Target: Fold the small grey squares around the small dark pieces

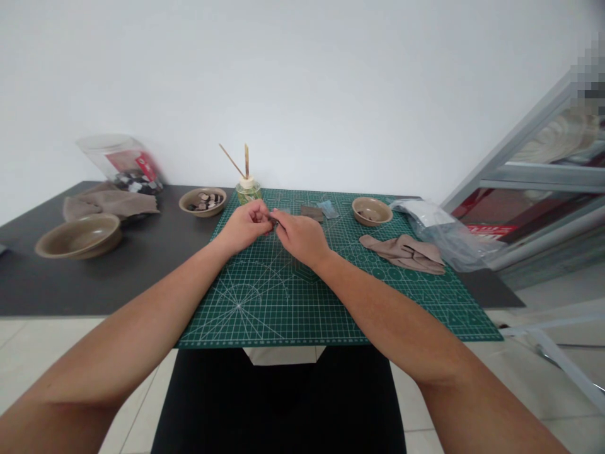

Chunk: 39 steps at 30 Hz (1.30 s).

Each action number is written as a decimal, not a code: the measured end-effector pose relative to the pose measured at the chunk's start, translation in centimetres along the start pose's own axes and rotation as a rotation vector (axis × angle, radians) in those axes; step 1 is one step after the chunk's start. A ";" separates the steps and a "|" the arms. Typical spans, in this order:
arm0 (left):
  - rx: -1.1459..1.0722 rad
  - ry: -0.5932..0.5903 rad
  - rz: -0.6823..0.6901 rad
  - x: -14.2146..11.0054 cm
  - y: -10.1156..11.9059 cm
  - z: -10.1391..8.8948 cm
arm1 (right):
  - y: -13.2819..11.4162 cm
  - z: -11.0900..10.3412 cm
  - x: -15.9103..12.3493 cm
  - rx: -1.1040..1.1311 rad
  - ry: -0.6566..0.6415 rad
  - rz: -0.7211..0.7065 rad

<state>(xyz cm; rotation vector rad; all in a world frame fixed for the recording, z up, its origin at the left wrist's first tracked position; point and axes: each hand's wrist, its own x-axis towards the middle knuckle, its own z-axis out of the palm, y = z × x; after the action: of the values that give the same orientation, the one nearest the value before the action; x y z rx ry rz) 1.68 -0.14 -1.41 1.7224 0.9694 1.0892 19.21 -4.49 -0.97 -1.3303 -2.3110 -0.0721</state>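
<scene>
My left hand (246,225) and my right hand (305,239) meet over the green cutting mat (331,302), both with fingers closed in a pinch. Between the fingertips a small dark piece (273,220) shows; fingers hide most of it, and its kind I cannot make out. Just beyond my right hand lie a flat grey-brown pad (312,213) and a light blue packet (328,209). Behind my left hand stands a glass bottle (248,188) with thin sticks in its neck.
To the left are a bowl of dark and pale pieces (203,202), a larger bowl (80,236), a brown cloth (111,202) and a clear jar (120,164). On the right are a small bowl (372,212), a crumpled cloth (406,252) and a plastic bag (444,233).
</scene>
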 end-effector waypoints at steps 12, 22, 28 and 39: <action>-0.059 -0.016 0.008 0.0 0.0 0.1 | 0.0 0.3 0.0 -0.023 -0.004 0.048; -0.011 0.054 0.054 -0.1 0.1 0.0 | 0.2 0.1 0.0 -0.033 -0.011 0.029; -0.039 0.025 0.053 0.0 0.0 0.0 | 0.1 0.1 -0.1 -0.054 -0.016 -0.010; -0.073 0.004 0.003 -0.4 0.7 -0.1 | 0.2 0.0 -0.1 -0.061 -0.007 -0.023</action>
<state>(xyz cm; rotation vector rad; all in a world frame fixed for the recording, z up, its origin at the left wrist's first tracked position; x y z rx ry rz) 1.61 -0.69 -0.85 1.6631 0.9191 1.1172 19.41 -4.40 -1.07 -1.3352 -2.3472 -0.1471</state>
